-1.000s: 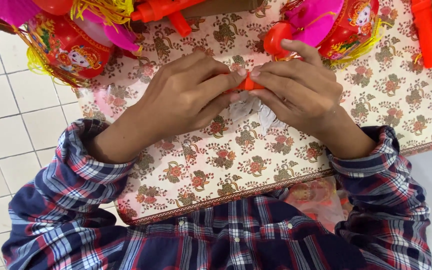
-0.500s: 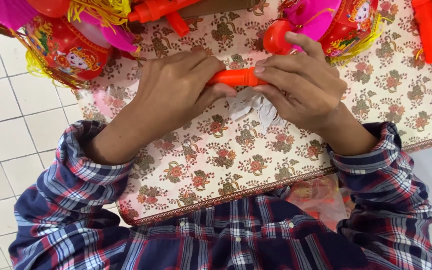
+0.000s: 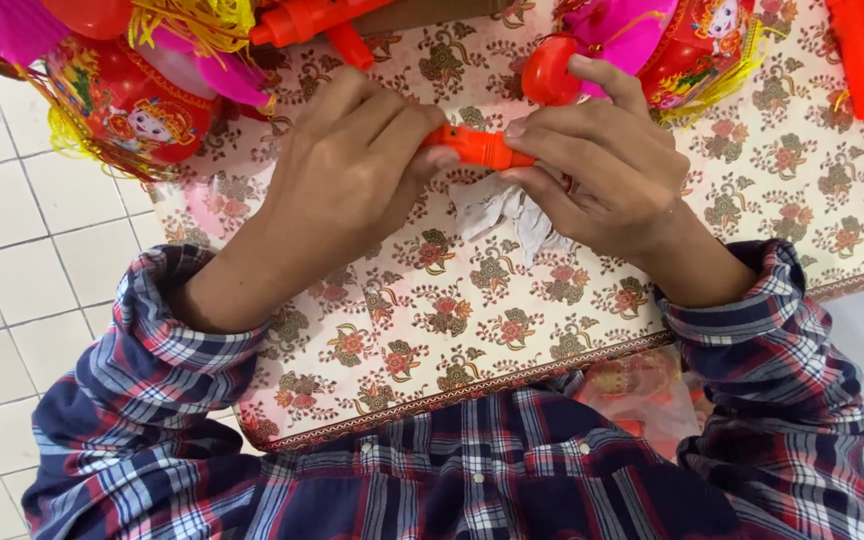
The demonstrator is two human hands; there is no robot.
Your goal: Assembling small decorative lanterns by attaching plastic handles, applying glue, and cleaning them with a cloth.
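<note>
Both my left hand [image 3: 352, 165] and right hand [image 3: 607, 165] pinch one orange plastic stick [image 3: 477, 147] above the flowered tabletop [image 3: 432, 320].

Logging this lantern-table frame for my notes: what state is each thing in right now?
Orange plastic stick: level, gripped at both ends.
Left hand: closed on the stick's left end.
Right hand: pinching the stick's right end.
White crumpled wrapper: lying loose on the cloth under the hands.
Red lantern: lying at the table's left edge.
Floral tablecloth: spread flat.
</note>
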